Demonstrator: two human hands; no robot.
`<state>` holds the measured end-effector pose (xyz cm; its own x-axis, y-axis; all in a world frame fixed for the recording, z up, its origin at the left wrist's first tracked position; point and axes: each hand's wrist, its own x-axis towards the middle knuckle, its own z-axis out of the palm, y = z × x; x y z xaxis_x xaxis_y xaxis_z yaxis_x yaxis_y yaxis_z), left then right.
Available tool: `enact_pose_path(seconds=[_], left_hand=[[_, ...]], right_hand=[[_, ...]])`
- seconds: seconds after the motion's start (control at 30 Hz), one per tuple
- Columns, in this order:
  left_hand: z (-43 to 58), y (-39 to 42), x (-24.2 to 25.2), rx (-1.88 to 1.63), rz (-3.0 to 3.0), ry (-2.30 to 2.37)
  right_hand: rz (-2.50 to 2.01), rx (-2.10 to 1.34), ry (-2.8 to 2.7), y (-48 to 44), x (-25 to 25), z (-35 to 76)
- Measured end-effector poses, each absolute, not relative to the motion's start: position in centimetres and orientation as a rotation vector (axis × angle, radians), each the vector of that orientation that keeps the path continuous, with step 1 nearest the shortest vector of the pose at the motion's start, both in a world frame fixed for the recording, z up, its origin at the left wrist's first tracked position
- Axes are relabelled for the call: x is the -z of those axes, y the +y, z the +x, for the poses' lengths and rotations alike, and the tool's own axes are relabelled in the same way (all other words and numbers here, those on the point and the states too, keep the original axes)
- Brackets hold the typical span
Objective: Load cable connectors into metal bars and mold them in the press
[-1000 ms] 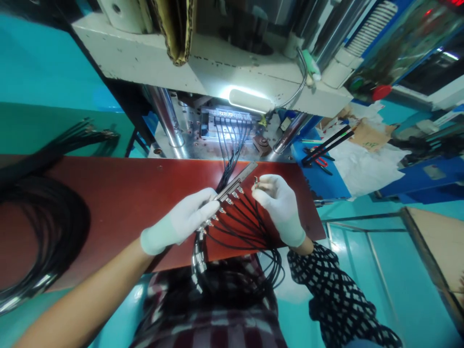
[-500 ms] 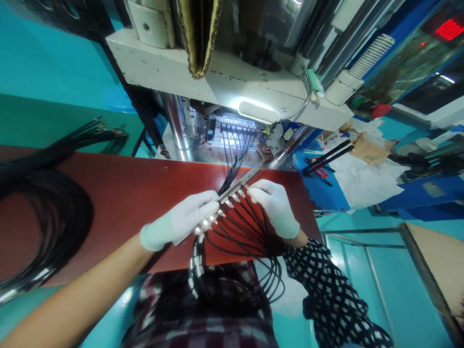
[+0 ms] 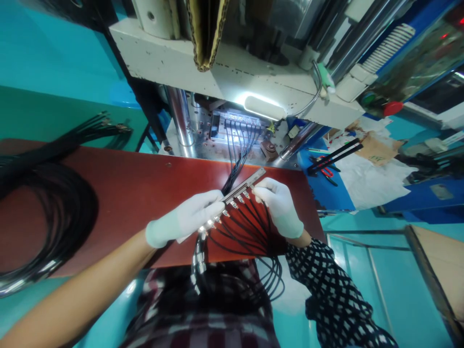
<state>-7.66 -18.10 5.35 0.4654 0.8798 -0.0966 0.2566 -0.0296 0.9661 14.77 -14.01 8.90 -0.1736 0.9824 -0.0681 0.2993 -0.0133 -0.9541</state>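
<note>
Both hands wear white gloves. My left hand (image 3: 188, 217) grips the near end of a long metal fixture bar (image 3: 246, 181) that lies slanted on the red board (image 3: 119, 193). Several black cables with metal connectors (image 3: 232, 203) sit side by side along the bar. My right hand (image 3: 277, 205) is closed at the bar's far end, fingertips pinching a connector there. The cables (image 3: 250, 237) fan back towards my lap.
Behind the board stands a moulding press (image 3: 232, 82) with a lamp (image 3: 263, 107), steel columns and a die (image 3: 237, 128) holding several black cables. Coiled black cables (image 3: 47, 212) lie at left. Red-handled cutters (image 3: 326, 171) and black rods (image 3: 335, 154) rest at right.
My right hand moved from holding a loose connector clear of the bar down onto the bar's far end. The left hand kept its grip; the view shifted slightly.
</note>
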Motion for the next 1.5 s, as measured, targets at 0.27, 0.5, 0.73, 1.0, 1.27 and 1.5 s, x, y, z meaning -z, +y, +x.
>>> enact_pose_path(seconds=[0.27, 0.5, 0.73, 1.0, 1.27, 1.5], left_hand=[[-7.7, -18.0, -5.4, -0.613, 1.765, 1.088], [-7.2, -18.0, -5.5, -0.655, 1.675, 1.095], [-7.4, -18.1, -5.0, -0.661, 1.712, 1.094], [-7.2, -18.0, -4.9, -0.696, 1.685, 1.093], [-7.2, -18.0, -4.7, -0.742, 1.676, 1.103], [-7.2, -18.1, -4.6, -0.75, 1.652, 1.093]], right_hand=[[-1.397, -1.162, -1.611, -14.0, -8.6, 14.6], [-1.445, -0.613, -1.97, -15.6, -8.2, 15.6], [-1.388, -0.028, -2.165, -15.6, -7.7, 15.3], [-1.362, 0.085, -2.184, -16.2, -8.2, 15.3], [-1.172, 0.287, -2.352, -17.5, -7.9, 13.3], [-1.181, 0.3, -2.39, -18.1, -8.4, 13.0]])
